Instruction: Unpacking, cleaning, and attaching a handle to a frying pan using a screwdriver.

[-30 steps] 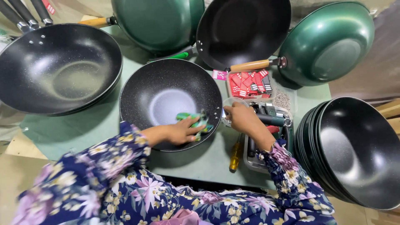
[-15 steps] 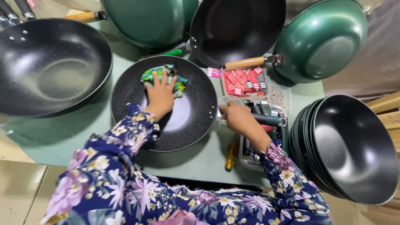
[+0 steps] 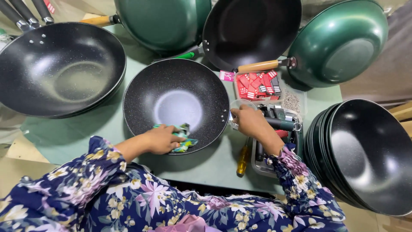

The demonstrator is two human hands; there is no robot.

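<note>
1. Woks crowd the pale green table (image 3: 107, 129) in front of you, and the one you are working on, a black speckled wok (image 3: 176, 105), sits at the centre with a bright reflection on its flat bottom.
2. Your left hand (image 3: 161, 139) lies inside that wok at its 6 o'clock rim, fingers curled down over a crumpled green patterned cloth (image 3: 184, 138), pressing it against the inner wall.
3. Your right hand (image 3: 249, 121) closes on the wok's rim at 3 o'clock, next to the two rivets, thumb and fingers wrapped around the edge.
4. Both of your arms wear dark blue floral sleeves (image 3: 107, 193).
5. Just beyond your right hand, at 3 o'clock from the wok, stands a grey tray (image 3: 257, 161) with dark tools and small parts in it; a yellow-handled screwdriver (image 3: 243, 161) lies on the table against its near left side.
6. At 1 o'clock from the wok, a clear box (image 3: 257, 85) holds red and black striped tags, with a heap of small screws (image 3: 292, 102) beside it.
7. A stack of black woks (image 3: 365, 154) fills the table's right edge, at 4 o'clock.
8. A large black wok (image 3: 60, 68) rests at 10 o'clock, near your wok but not touching it.
9. Along the far edge, from 11 to 2 o'clock, stand a green wok (image 3: 163, 21), a black wok with a wooden handle (image 3: 251, 30) and another green wok (image 3: 339, 43), all tilted towards you.
</note>
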